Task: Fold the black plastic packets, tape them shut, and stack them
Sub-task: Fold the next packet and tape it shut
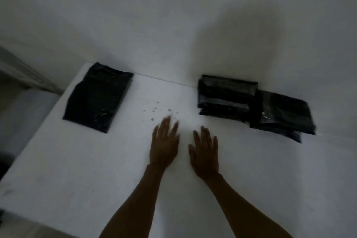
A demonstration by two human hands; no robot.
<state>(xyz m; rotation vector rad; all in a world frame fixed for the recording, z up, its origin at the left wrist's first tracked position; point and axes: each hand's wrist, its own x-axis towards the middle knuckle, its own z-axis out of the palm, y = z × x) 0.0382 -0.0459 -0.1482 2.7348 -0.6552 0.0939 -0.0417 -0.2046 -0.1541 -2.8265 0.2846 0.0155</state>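
Note:
A flat pile of black plastic packets (96, 98) lies at the far left of the white table (77, 170). At the far right sits a stack of folded black packets (226, 97), and a second pile of black packets (282, 116) lies beside it, partly under it. My left hand (165, 144) and my right hand (204, 151) lie side by side over the middle of the table, fingers straight and spread, palms down, holding nothing. Both hands are apart from every packet. The picture is dim and blurred.
A white wall (173, 15) rises straight behind the table's far edge. Small grey specks (154, 110) dot the table just beyond my left fingertips. The table's left edge drops off to a dark floor area with a grey slanted object (25, 71).

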